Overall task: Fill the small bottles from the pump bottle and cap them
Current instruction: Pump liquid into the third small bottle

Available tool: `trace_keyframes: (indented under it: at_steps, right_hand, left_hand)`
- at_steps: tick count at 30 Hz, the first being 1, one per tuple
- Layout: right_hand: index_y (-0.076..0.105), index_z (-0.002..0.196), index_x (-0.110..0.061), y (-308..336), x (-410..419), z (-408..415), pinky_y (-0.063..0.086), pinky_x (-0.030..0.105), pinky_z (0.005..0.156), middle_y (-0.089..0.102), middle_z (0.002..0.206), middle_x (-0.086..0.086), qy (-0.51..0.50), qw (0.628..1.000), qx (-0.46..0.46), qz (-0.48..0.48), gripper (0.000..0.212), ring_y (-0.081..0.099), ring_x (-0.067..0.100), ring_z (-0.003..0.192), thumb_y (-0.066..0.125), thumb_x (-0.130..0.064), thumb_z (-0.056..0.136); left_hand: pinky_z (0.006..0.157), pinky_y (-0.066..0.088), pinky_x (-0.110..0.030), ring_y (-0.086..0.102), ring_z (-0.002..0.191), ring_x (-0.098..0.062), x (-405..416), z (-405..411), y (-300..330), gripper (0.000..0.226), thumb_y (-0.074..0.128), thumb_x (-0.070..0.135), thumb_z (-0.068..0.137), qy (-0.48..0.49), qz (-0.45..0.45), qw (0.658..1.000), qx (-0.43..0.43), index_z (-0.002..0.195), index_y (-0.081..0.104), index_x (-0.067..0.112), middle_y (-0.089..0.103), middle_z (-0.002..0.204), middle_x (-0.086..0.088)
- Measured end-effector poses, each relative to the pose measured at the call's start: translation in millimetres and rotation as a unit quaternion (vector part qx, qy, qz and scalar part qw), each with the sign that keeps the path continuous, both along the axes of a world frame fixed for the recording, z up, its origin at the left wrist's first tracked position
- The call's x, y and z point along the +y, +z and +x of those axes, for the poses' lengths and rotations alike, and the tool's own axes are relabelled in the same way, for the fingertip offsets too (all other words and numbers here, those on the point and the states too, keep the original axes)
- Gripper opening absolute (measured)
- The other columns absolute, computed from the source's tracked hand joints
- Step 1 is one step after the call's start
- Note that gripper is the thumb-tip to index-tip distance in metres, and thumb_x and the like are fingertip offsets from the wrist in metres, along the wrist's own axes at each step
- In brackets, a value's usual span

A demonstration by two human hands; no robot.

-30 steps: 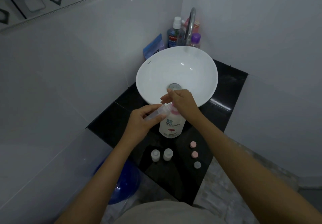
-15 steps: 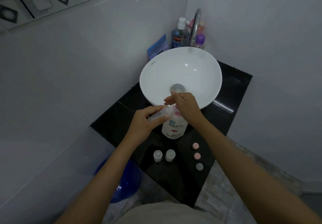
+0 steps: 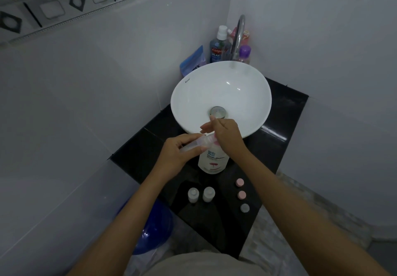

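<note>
A white pump bottle (image 3: pixel 213 161) with a pink pump head stands on the black counter (image 3: pixel 137 155) in front of the basin. My right hand (image 3: pixel 225 136) lies flat on the pump head, fingers stretched out. My left hand (image 3: pixel 179 152) grips a small clear bottle (image 3: pixel 194 143), tilted on its side with its mouth against the pump spout. Two more small uncapped bottles (image 3: pixel 193 194) (image 3: pixel 208 194) stand upright nearer to me. Three loose caps lie in a row to the right: two pink caps (image 3: pixel 239 182) (image 3: pixel 242 194) and a grey cap (image 3: pixel 245 207).
A white round basin (image 3: pixel 189 103) with a chrome tap (image 3: pixel 239 32) fills the back of the counter. Toiletry bottles (image 3: pixel 219 47) and a blue pouch (image 3: pixel 193 60) crowd the corner behind it. A blue bucket (image 3: pixel 154 228) sits on the floor below the counter's left edge.
The head view has shifted slightly. Both hands stay at the pump bottle, right hand on the pump head, left holding the small bottle at the spout.
</note>
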State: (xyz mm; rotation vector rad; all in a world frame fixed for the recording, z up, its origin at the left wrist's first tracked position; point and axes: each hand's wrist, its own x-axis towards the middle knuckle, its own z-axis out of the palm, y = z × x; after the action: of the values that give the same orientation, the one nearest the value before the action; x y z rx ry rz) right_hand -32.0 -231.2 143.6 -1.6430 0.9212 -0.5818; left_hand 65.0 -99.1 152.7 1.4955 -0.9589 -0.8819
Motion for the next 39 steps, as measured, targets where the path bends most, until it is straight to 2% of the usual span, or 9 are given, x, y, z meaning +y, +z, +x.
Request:
trace_keyframes:
  at_steps: [5, 10, 13, 17, 22, 28, 32, 35, 39]
  right_hand:
    - [0.073, 0.089, 0.000, 17, -6, -1, 0.046, 0.007, 0.063, 0.073, 0.080, 0.011, 0.009, 1.000, -0.024, 0.006, 0.040, 0.068, 0.013, 0.076, 0.043, -0.024, 0.098]
    - [0.072, 0.089, 0.005, 11, -1, 1, 0.045, 0.006, 0.059, 0.072, 0.085, 0.018, -0.017, 0.999, -0.033, 0.015, 0.044, 0.064, 0.014, 0.075, 0.038, -0.020, 0.099]
    - [0.073, 0.087, 0.002, 3, 2, 1, 0.046, 0.010, 0.056, 0.072, 0.084, 0.016, -0.019, 1.000, -0.014, 0.014, 0.044, 0.063, 0.012, 0.075, 0.037, -0.022, 0.100]
    - [0.073, 0.088, -0.001, 8, -3, -1, 0.049, 0.021, 0.069, 0.071, 0.079, 0.009, 0.007, 1.000, 0.020, -0.005, 0.041, 0.066, 0.016, 0.078, 0.041, -0.025, 0.099]
    - [0.073, 0.089, -0.001, 19, -3, 0, 0.046, 0.009, 0.066, 0.071, 0.079, 0.009, 0.003, 1.000, -0.001, -0.029, 0.041, 0.066, 0.010, 0.074, 0.041, -0.025, 0.099]
    - [0.072, 0.085, -0.001, 10, 3, 1, 0.046, 0.024, 0.065, 0.071, 0.076, 0.007, -0.030, 0.999, -0.014, 0.013, 0.045, 0.063, 0.009, 0.070, 0.037, -0.024, 0.100]
    - [0.073, 0.080, -0.004, 0, 6, 1, 0.051, 0.032, 0.072, 0.069, 0.070, 0.001, -0.030, 0.999, 0.011, -0.008, 0.045, 0.066, 0.021, 0.077, 0.038, -0.024, 0.099]
    - [0.074, 0.085, -0.003, 12, -1, 1, 0.050, 0.030, 0.075, 0.071, 0.076, 0.007, -0.013, 1.000, 0.024, -0.002, 0.042, 0.066, 0.022, 0.081, 0.041, -0.026, 0.098]
    - [0.073, 0.090, 0.000, 23, -2, -1, 0.050, 0.024, 0.077, 0.072, 0.082, 0.013, 0.005, 1.000, -0.003, 0.022, 0.041, 0.065, 0.020, 0.080, 0.041, -0.024, 0.099]
  left_hand:
    - [0.081, 0.050, -0.012, 0.063, 0.104, -0.002, -2, 3, 7, 0.035, 0.070, 0.015, 0.081, -0.002, -0.013, 1.000, 0.007, 0.115, 0.065, 0.017, 0.069, 0.110, 0.007]
    - [0.079, 0.049, -0.010, 0.063, 0.103, -0.002, -3, 5, 5, 0.035, 0.070, 0.016, 0.081, -0.008, -0.005, 1.000, -0.005, 0.115, 0.066, 0.015, 0.068, 0.111, 0.006]
    - [0.080, 0.049, -0.011, 0.064, 0.101, -0.003, -2, 4, 0, 0.032, 0.070, 0.016, 0.081, -0.010, 0.002, 1.000, -0.010, 0.113, 0.067, 0.017, 0.069, 0.109, 0.005]
    - [0.079, 0.049, -0.009, 0.063, 0.102, -0.001, -1, 3, 1, 0.033, 0.069, 0.015, 0.081, -0.014, -0.001, 1.000, -0.002, 0.113, 0.065, 0.018, 0.069, 0.109, 0.007]
    - [0.080, 0.049, -0.010, 0.064, 0.103, -0.002, -4, 6, 9, 0.035, 0.070, 0.015, 0.081, -0.007, -0.014, 1.000, -0.008, 0.115, 0.065, 0.016, 0.069, 0.111, 0.005]
    - [0.079, 0.049, -0.011, 0.064, 0.103, -0.003, -5, 6, 4, 0.035, 0.070, 0.016, 0.081, -0.012, -0.001, 1.000, -0.007, 0.116, 0.066, 0.013, 0.069, 0.111, 0.003]
    - [0.079, 0.048, -0.010, 0.063, 0.102, -0.002, -3, 4, 0, 0.034, 0.069, 0.017, 0.082, -0.014, 0.010, 1.000, -0.010, 0.115, 0.066, 0.014, 0.068, 0.111, 0.002]
    - [0.076, 0.048, -0.007, 0.063, 0.099, 0.004, -4, 4, 5, 0.033, 0.068, 0.014, 0.082, -0.011, -0.002, 1.000, 0.004, 0.114, 0.064, 0.018, 0.068, 0.107, 0.009]
    - [0.083, 0.050, -0.013, 0.064, 0.103, -0.002, -6, 7, 8, 0.034, 0.069, 0.015, 0.081, -0.006, -0.012, 1.000, 0.001, 0.116, 0.065, 0.015, 0.069, 0.110, 0.006]
